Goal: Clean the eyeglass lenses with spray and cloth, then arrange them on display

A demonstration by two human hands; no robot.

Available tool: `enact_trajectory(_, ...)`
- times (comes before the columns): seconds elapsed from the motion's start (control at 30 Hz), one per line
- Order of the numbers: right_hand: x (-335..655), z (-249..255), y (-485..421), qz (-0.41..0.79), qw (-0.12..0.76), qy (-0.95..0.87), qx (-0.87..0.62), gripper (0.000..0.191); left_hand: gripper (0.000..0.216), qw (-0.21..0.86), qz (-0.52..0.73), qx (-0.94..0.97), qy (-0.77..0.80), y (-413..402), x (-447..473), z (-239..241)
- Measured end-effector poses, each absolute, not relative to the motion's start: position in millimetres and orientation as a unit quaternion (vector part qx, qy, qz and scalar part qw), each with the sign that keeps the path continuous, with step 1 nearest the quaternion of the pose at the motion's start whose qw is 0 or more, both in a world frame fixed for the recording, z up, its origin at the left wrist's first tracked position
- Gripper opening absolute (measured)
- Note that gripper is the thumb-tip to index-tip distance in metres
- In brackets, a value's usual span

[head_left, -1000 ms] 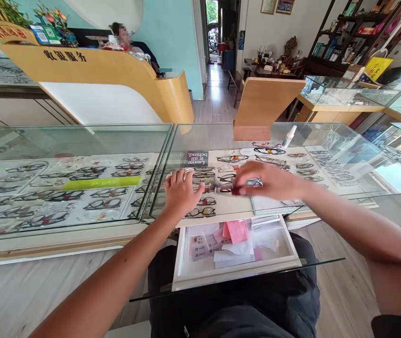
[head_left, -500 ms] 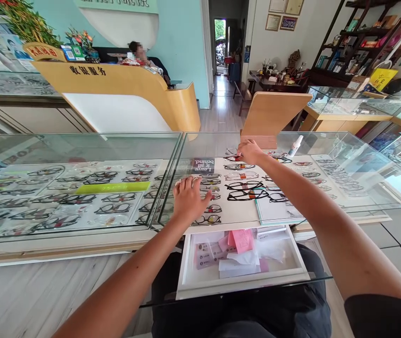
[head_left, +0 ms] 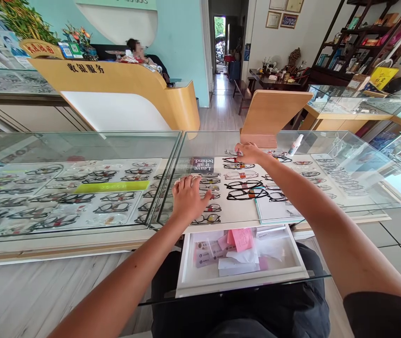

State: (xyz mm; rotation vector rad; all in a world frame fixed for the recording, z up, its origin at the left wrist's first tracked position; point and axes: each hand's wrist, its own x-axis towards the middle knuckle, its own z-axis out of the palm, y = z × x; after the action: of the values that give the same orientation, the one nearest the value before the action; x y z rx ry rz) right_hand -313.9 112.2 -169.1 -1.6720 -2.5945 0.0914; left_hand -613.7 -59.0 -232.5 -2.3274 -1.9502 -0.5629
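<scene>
My right hand [head_left: 249, 152] reaches to the far row of a white display tray [head_left: 237, 211] covered with several pairs of glasses. Its fingertips pinch a small pair of glasses [head_left: 231, 154] lying at the tray's back edge. My left hand [head_left: 187, 200] rests palm down on the tray's near left part, on top of some frames, holding nothing. Two black frames [head_left: 246, 189] lie between my hands.
An open white drawer [head_left: 193, 274] with pink and white papers sits below the tray. A spray bottle [head_left: 295, 144] and a wooden stand [head_left: 271, 112] are on the glass top. A glass case [head_left: 63, 188] with more glasses is at left. A person [head_left: 137, 49] sits behind the yellow counter [head_left: 123, 80].
My right hand went from the tray's middle, carrying a pair of glasses, out to the far row and has stayed there. My left hand has barely moved.
</scene>
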Motion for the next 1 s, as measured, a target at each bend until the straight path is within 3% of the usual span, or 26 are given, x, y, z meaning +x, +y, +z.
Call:
enact_trajectory(0.33,-314,-168,103,0.014,0.035,-0.856,-0.515,0.042,0.057,0.038,-0.191,-0.752,-0.630,-58,-614,-235)
enact_trajectory(0.5,-327,-145,79,-0.011,0.076,-0.854,-0.514,0.059,0.057,0.038,-0.185,-0.748,-0.636,-58,-613,-235)
enact_trajectory(0.67,-365,-124,-13,0.056,0.189,-0.897,-0.397,0.026,0.057,0.037,-0.183,-0.747,-0.639,-58,-612,-234)
enact_trajectory(0.83,-390,-188,-136,0.308,0.078,-0.935,-0.159,0.010,0.058,0.046,-0.178,-0.750,-0.635,-57,-612,-234)
enact_trajectory(0.93,-392,-250,-154,0.338,-0.021,-0.916,-0.213,0.016,0.059,0.044,-0.174,-0.752,-0.635,-57,-613,-234)
enact_trajectory(1.0,-390,-278,-138,0.330,-0.024,-0.881,-0.339,0.031,0.058,0.047,-0.176,-0.750,-0.636,-57,-613,-235)
